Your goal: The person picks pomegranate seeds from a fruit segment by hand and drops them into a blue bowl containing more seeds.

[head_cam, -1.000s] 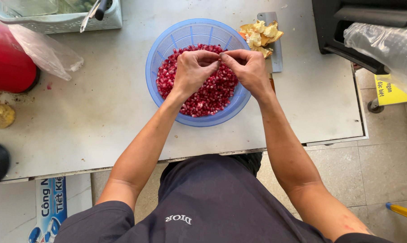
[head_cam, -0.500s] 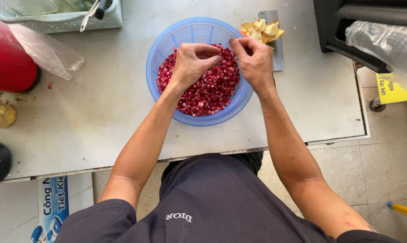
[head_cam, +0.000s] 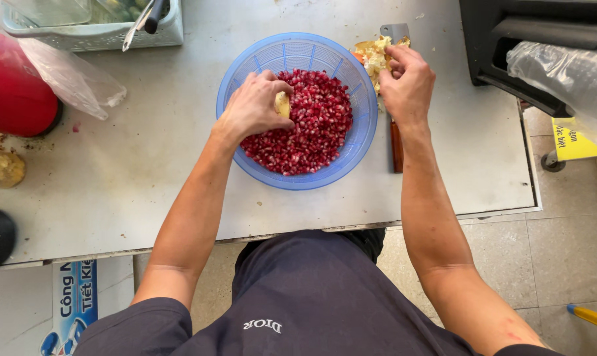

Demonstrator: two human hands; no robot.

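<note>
- Pomegranate piece: a pale, yellowish chunk of rind, held in the curled fingers of the left hand over the left half of the blue basket, just above the heap of red pomegranate seeds.
- The right hand is off the basket's right rim, fingers bent loosely over the pile of peel scraps; I cannot tell whether it pinches a scrap or only touches the heap.
- Risk: the scraps lie on the blade of a cleaver, whose wooden handle runs under the right wrist, so a careless reach among the peel could meet the edge.
- Risk: the basket is light and full; a push from the left hand on its wall could tip it or slide it toward the front edge of the counter and spill seeds.
- Risk: bits of pith may drop among the seeds, since the piece is held directly above them.
- Around: a red container with a clear plastic bag at the left, a grey tray with utensils at the back, a black machine at the right. None of them blocks either hand.
</note>
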